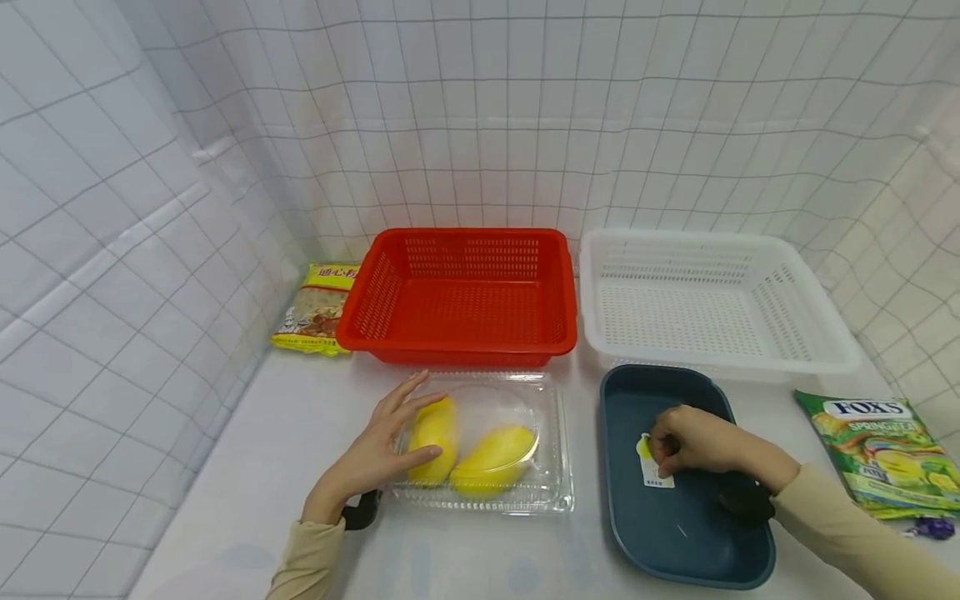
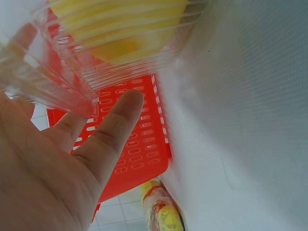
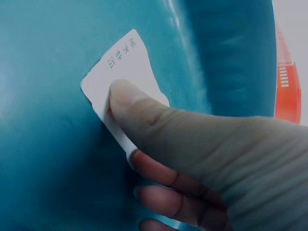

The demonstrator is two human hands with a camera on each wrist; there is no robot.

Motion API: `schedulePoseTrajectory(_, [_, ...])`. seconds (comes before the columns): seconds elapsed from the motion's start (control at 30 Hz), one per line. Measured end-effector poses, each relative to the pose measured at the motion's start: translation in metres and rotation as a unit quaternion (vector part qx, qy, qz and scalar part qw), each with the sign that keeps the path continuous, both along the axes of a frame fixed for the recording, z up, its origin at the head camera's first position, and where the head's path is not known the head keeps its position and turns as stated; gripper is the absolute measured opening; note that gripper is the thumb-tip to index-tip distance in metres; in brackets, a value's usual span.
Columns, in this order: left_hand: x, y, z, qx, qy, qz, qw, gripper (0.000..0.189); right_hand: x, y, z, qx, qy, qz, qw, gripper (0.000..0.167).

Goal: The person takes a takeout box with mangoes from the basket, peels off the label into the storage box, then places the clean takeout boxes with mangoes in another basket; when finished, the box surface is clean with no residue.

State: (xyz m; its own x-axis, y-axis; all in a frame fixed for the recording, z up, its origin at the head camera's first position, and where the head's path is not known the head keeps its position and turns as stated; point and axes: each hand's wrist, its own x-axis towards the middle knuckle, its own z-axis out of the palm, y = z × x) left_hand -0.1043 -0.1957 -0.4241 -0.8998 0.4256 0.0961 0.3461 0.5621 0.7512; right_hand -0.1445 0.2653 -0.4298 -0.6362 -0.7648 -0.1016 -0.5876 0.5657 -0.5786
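In the head view my left hand, fingers spread, is at the left side of a clear plastic box. Inside this lidded box lie two yellow mango-like fruits. The left wrist view shows the fingers extended beside the box's ridged wall. Over the dark blue basin, my right hand pinches a small white card between thumb and curled fingers. Printed characters run along the card's edge, and a yellow patch shows on it in the head view.
Behind the box stands a red basket, with a white basket to its right. A yellow food packet leans at the left. At the right lie a green FOX'S candy bag and a small purple-wrapped item.
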Motion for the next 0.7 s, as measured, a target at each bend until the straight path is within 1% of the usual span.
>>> schedulePoseTrajectory(0.1, [0.0, 0.0, -0.001, 0.001, 0.003, -0.001, 1.0, 0.064, 0.002, -0.002, 0.002, 0.017, 0.022, -0.007, 0.9996, 0.028])
schedulePoseTrajectory(0.23, [0.001, 0.0, 0.0, -0.003, 0.006, 0.003, 1.0, 0.065, 0.008, -0.006, 0.01, 0.053, 0.083, -0.014, 0.995, 0.023])
schedulePoseTrajectory(0.3, [0.001, 0.001, 0.001, -0.005, 0.005, 0.004, 1.0, 0.066, 0.011, -0.005, 0.02, 0.064, 0.106, -0.017, 0.9922, 0.021])
schedulePoseTrajectory(0.37, [0.0, 0.001, 0.0, -0.006, 0.004, 0.003, 1.0, 0.066, 0.012, 0.0, 0.034, 0.064, 0.112, -0.026, 0.9913, 0.023])
schedulePoseTrajectory(0.43, [0.0, 0.002, 0.0, -0.006, 0.002, 0.003, 1.0, 0.065, 0.01, 0.012, 0.053, 0.044, 0.11, -0.044, 0.992, 0.027])
schedulePoseTrajectory(0.5, [0.0, 0.002, 0.0, -0.005, 0.0, 0.002, 1.0, 0.065, 0.006, 0.029, 0.071, 0.026, 0.128, -0.085, 0.9877, 0.027])
schedulePoseTrajectory(0.53, [0.0, 0.002, 0.0, -0.003, -0.001, 0.002, 1.0, 0.065, 0.002, 0.038, 0.079, 0.018, 0.144, -0.112, 0.983, 0.026])
schedulePoseTrajectory(0.57, [0.0, 0.002, 0.0, -0.001, -0.001, 0.003, 1.0, 0.066, -0.001, 0.049, 0.087, 0.01, 0.161, -0.146, 0.9761, 0.025])
schedulePoseTrajectory(0.6, [0.0, 0.002, 0.0, 0.001, -0.002, 0.003, 1.0, 0.066, -0.006, 0.06, 0.094, 0.0, 0.169, -0.185, 0.9681, 0.026])
schedulePoseTrajectory(0.63, [0.0, 0.002, 0.0, 0.004, -0.002, 0.002, 1.0, 0.066, -0.01, 0.071, 0.099, -0.005, 0.174, -0.228, 0.9579, 0.027])
schedulePoseTrajectory(0.7, [0.0, 0.003, 0.0, 0.007, -0.002, 0.001, 1.0, 0.066, -0.02, 0.093, 0.104, -0.021, 0.184, -0.307, 0.9336, 0.031])
